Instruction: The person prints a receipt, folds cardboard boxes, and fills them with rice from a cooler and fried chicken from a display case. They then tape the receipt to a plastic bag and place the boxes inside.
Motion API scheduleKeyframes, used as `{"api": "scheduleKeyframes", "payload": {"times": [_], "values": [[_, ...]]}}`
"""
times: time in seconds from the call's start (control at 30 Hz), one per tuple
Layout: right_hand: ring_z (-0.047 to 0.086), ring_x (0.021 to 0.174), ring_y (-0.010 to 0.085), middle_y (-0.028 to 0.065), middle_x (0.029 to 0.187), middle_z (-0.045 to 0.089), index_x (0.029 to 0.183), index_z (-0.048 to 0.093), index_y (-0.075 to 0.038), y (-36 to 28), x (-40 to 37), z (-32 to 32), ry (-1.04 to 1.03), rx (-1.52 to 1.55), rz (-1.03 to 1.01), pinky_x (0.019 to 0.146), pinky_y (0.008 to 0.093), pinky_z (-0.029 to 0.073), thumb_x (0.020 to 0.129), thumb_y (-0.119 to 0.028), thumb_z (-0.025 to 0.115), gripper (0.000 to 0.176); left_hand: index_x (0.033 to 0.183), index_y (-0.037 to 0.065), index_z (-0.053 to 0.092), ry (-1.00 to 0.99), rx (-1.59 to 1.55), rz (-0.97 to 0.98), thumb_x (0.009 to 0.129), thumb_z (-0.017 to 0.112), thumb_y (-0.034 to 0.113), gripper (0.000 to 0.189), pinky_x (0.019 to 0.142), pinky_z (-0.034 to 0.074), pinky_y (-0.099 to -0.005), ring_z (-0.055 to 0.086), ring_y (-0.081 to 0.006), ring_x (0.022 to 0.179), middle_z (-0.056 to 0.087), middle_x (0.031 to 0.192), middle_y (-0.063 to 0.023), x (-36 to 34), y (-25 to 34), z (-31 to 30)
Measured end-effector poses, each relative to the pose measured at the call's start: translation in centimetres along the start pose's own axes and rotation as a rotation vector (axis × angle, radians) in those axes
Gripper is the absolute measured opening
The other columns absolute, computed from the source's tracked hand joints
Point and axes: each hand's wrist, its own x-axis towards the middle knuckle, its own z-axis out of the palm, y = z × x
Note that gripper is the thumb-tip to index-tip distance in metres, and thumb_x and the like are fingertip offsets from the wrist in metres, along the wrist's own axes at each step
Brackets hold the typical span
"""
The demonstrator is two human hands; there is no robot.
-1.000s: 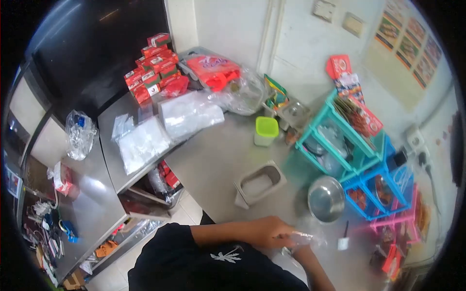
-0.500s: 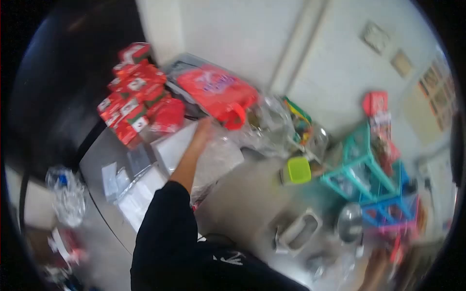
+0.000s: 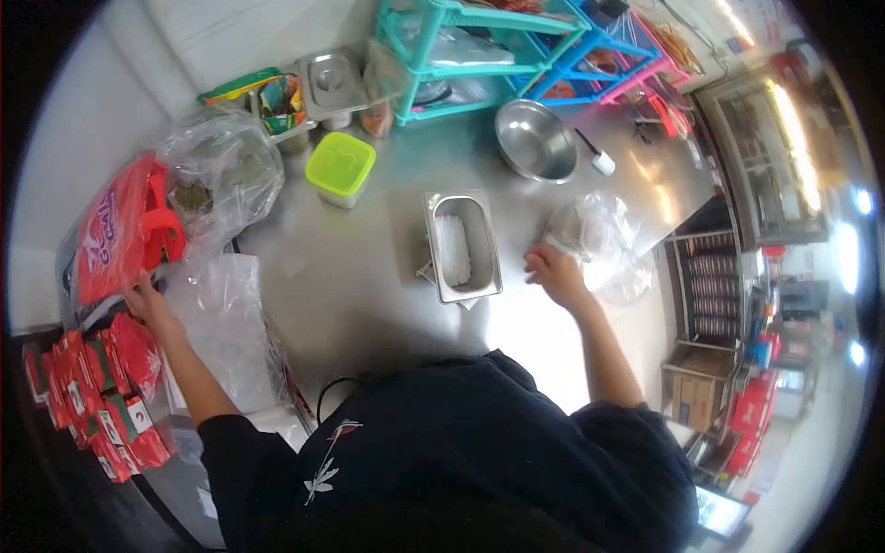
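Steel table [image 3: 341, 286]: left hand [image 3: 146, 302], fingers parted, sits by red bag [image 3: 115, 226]; right hand [image 3: 555, 273], grip unclear, beside clear bag [image 3: 599, 223], likely light, slippery, best edge-pinched.

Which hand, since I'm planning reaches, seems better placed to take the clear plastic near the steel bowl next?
Likely the right hand: it's beside the clear plastic; the left hand is far off by the red bag.

View swung right; left hand [image 3: 147, 304], beside right hand [image 3: 558, 274] a second ago, now well away, by red bag [image 3: 115, 235].
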Motion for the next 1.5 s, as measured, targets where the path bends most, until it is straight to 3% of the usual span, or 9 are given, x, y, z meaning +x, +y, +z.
{"api": "scheduleKeyframes", "payload": {"times": [0.13, 0.23, 0.37, 0.67, 0.77, 0.93, 1.03, 1.23, 1.5], "values": [[0.063, 0.075, 0.0228, 0.0139, 0.088, 0.063, 0.104, 0.051, 0.0, 3.1, 0.8, 6.3, 0.23, 0.244, -0.285, 0.066, 0.0334, 0.049, 0.088, -0.025, 0.055, 0.03, 0.122, 0.003, 0.042, 0.104, 0.333, 0.616, 0.088, 0.053, 0.025, 0.042, 0.096, 0.032, -0.0375, 0.041, -0.0243, 0.112, 0.04, 0.121, -0.0128, -13.0, 1.3, 6.5], [0.063, 0.071, 0.0326, 0.0197, 0.075, 0.062, 0.09, 0.054, 0.001, -1.2, 1.1, 5.7, 0.104, -0.029, -0.068, 0.064, 0.0374, 0.049, 0.081, -0.026, 0.061, 0.029, 0.085, 0.005, 0.055, -0.727, 0.026, 0.201, 0.092, 0.043, 0.021, 0.022, 0.075, 0.042, -0.0289, 0.054, -0.0149, 0.077, 0.056, 0.076, -0.0035, -25.0, 3.0, 10.3], [0.061, 0.063, 0.0348, 0.0195, 0.067, 0.06, 0.076, 0.053, 0.001, 0.8, 3.9, 5.8, 0.122, -0.122, -0.216, 0.058, 0.0394, 0.047, 0.078, -0.026, 0.064, 0.029, 0.102, 0.007, 0.059, -1.618, 0.065, -0.824, 0.092, 0.045, 0.028, 0.027, 0.067, 0.045, -0.029, 0.054, -0.0132, 0.09, 0.059, 0.101, -0.0043, -33.5, 1.0, 14.0], [0.061, 0.065, 0.0363, 0.0205, 0.066, 0.06, 0.073, 0.055, 0.001, 1.6, 3.9, 5.9, 0.137, 0.01, -0.238, 0.058, 0.0397, 0.047, 0.077, -0.024, 0.064, 0.026, 0.12, 0.009, 0.052, -1.686, 0.105, -0.787, 0.091, 0.047, 0.028, 0.035, 0.064, 0.045, -0.026, 0.057, -0.0109, 0.078, 0.062, 0.088, -0.0021, -38.5, -4.9, 19.4], [0.062, 0.071, 0.0357, 0.0218, 0.073, 0.061, 0.079, 0.058, 0.001, 1.3, 3.8, 5.5, 0.102, -0.057, -0.142, 0.062, 0.0385, 0.047, 0.077, -0.025, 0.065, 0.027, 0.12, 0.006, 0.048, -1.797, 0.312, -0.37, 0.09, 0.047, 0.03, 0.038, 0.061, 0.047, -0.031, 0.06, -0.0151, 0.065, 0.062, 0.07, -0.0073, -39.2, -6.5, 19.3], [0.062, 0.076, 0.0338, 0.0186, 0.077, 0.062, 0.084, 0.059, -0.001, 2.3, 4.7, 5.4, 0.076, -0.211, -0.172, 0.067, 0.0384, 0.046, 0.08, -0.027, 0.06, 0.027, 0.101, 0.008, 0.058, -1.521, 0.427, 0.449, 0.083, 0.052, 0.034, 0.032, 0.07, 0.046, -0.0449, 0.061, -0.0338, 0.075, 0.063, 0.079, -0.0174, -36.9, -4.9, 17.1], [0.062, 0.078, 0.034, 0.0193, 0.089, 0.062, 0.099, 0.052, -0.001, 1.1, 4.3, 4.0, 0.08, -0.299, -0.285, 0.068, 0.0388, 0.047, 0.083, -0.022, 0.058, 0.027, 0.09, 0.003, 0.059, -1.608, 0.631, 0.193, 0.086, 0.049, 0.034, 0.033, 0.072, 0.044, -0.0458, 0.059, -0.0352, 0.079, 0.061, 0.086, -0.0198, -29.3, 3.2, 13.4], [0.062, 0.077, 0.0283, 0.0155, 0.089, 0.062, 0.098, 0.054, -0.001, -5.8, 4.6, 0.4, 0.333, -0.358, -0.431, 0.068, 0.0354, 0.047, 0.083, -0.014, 0.057, 0.021, 0.087, 0.001, 0.06, -0.696, 0.437, 0.157, 0.086, 0.053, 0.024, 0.024, 0.06, 0.047, -0.0288, 0.056, -0.0123, 0.059, 0.06, 0.072, -0.0066, -15.9, 6.4, 4.0], [0.058, 0.087, 0.0333, 0.0176, 0.096, 0.061, 0.098, 0.06, -0.005, -14.0, 15.7, -4.9, 0.541, -0.492, -0.63, 0.074, 0.0382, 0.046, 0.084, -0.016, 0.053, 0.019, 0.091, -0.002, 0.059, -0.446, 0.24, 0.343, 0.087, 0.051, 0.01, 0.015, 0.064, 0.046, -0.0258, 0.058, -0.0131, 0.065, 0.06, 0.074, -0.0076, -12.3, 9.5, 3.4]]}}
